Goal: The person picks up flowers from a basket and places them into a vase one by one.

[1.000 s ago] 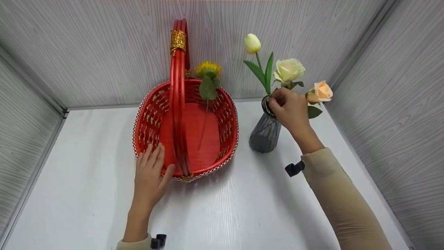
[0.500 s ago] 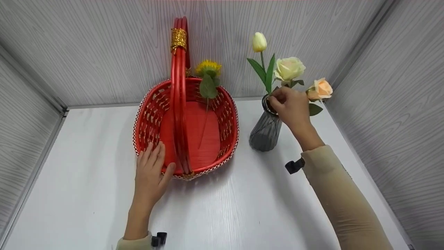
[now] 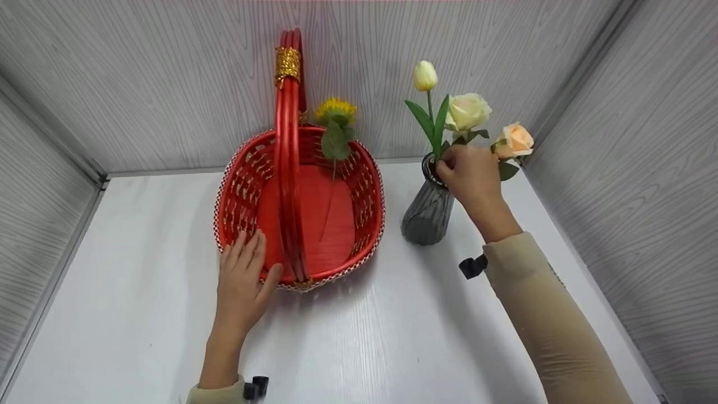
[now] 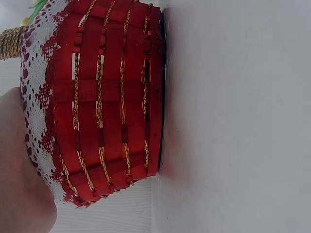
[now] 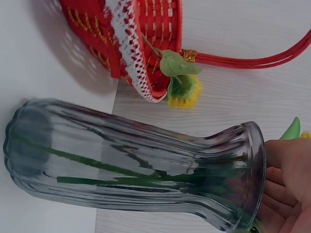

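Your straight-fingered left hand (image 3: pixel 241 287) touches an oval red woven basket (image 3: pixel 312 207), centre-left; your right hand (image 3: pixel 474 175) pinches a pale-yellow tulip (image 3: pixel 425 77), upper-right

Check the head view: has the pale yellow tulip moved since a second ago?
Yes. In the head view, the pale yellow tulip has shifted right and slightly lower, judged against the red basket.

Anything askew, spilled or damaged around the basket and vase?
Nothing looks spilled or damaged; the vase stands upright. Only the yellow flower looks a little askew: it leans in the red basket, stem down inside, head poking out past the edge.
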`<action>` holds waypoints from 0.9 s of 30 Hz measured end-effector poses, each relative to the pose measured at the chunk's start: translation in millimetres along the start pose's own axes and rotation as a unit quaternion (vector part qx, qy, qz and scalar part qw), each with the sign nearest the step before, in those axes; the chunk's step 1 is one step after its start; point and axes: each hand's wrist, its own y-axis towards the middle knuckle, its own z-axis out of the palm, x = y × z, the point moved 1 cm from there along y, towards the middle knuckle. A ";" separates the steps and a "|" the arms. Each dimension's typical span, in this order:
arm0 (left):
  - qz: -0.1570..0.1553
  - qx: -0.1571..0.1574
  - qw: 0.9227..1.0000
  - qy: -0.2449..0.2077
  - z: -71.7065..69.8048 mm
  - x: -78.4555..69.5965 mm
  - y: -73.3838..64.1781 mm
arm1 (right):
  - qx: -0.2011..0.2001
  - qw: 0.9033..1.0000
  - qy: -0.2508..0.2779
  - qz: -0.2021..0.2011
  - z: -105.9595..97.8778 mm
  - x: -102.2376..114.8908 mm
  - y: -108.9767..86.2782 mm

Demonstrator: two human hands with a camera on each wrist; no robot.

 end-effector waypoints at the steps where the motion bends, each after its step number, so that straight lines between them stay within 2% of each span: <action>1: -0.001 0.000 1.000 -0.001 0.1 0.1 0.0 | -0.003 1.000 -0.005 -0.005 0.4 -0.1 -0.1; 11: 0.003 -0.016 1.000 -0.006 0.2 -0.1 -0.1 | -0.013 0.999 -0.016 -0.026 -1.4 0.2 -4.2; 20: 0.001 -0.012 1.000 -0.005 -0.9 -0.4 0.0 | -0.058 0.997 0.020 -0.043 -4.5 4.1 -8.3; 27: 0.000 -0.007 1.000 -0.003 -0.5 0.1 -0.7 | -0.063 0.996 0.056 -0.043 -0.2 15.5 -13.0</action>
